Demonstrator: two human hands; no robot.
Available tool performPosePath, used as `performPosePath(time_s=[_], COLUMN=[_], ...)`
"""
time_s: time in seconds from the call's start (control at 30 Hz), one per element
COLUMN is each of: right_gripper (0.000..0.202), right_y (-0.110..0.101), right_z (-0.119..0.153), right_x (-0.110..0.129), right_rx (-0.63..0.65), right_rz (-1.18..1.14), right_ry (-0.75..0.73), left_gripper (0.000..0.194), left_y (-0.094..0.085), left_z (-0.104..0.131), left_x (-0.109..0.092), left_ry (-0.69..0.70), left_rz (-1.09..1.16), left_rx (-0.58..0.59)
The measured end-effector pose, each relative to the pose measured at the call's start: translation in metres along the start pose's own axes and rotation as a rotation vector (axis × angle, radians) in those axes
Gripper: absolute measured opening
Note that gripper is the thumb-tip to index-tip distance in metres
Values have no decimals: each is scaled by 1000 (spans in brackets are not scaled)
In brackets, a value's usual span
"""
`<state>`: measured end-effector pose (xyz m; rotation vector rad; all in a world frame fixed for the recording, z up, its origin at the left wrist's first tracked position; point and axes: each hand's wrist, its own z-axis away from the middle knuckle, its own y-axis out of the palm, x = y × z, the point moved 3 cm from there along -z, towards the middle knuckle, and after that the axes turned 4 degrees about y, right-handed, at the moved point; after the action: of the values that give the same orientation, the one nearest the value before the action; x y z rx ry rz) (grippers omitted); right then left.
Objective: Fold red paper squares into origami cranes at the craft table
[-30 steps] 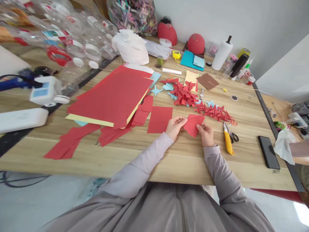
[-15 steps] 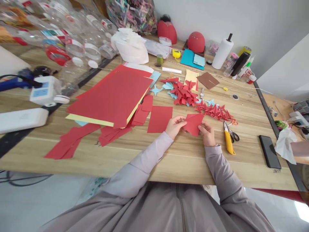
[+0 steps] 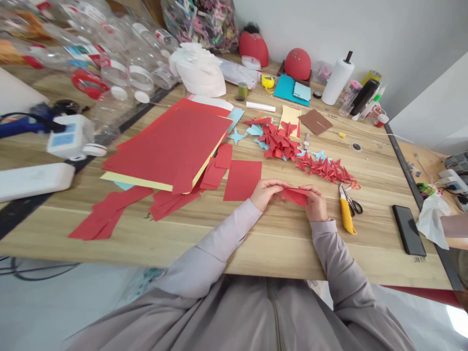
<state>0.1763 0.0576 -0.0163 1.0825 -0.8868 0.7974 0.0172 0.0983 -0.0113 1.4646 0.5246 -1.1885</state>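
Between my two hands is a small piece of red paper (image 3: 294, 196), folded over into a low, wide shape. My left hand (image 3: 266, 193) pinches its left end, and my right hand (image 3: 315, 202) grips the right end with thumb and fingers. Just left of my left hand lies a flat red paper square (image 3: 243, 180). Beyond my hands sit a heap of folded red paper stars (image 3: 281, 142) and a row of red stars (image 3: 324, 168), with light blue ones among them. A yellow-handled utility knife (image 3: 347, 210) and black scissors (image 3: 354, 205) lie right of my right hand.
Large red sheets (image 3: 171, 141) are stacked on the left, with red paper strips (image 3: 109, 214) in front. A black phone (image 3: 408, 229) lies near the right edge. Plastic bottles (image 3: 120, 73) crowd the back left. A brown paper square (image 3: 316, 121) lies behind the stars.
The red paper in my hands has gone from an opened, upright square to a narrower folded shape. My fingers have closed along its top edge; both hands stay in about the same place.
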Motion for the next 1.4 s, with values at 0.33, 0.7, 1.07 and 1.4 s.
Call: performPosePath(time_s=[0.33,0.7,1.07,1.4], right_gripper=[1,30,29,30], right_y=[2,8,11,12], right_z=[-1,5,7,6], right_x=[-2,-1,-1,-5], right_rx=[133,182,207,234], right_rz=[-87,140,184,208], right_ry=[96,43,71,90], left_gripper=[37,30,30,25], left_y=[10,5,6,1], left_z=[6,4,6,4], left_x=[-2,-3,-9,-7], left_ry=[145,123,237,170], left_rz=[-262,-279,-66,-15], left_rx=[137,19,-95,-92])
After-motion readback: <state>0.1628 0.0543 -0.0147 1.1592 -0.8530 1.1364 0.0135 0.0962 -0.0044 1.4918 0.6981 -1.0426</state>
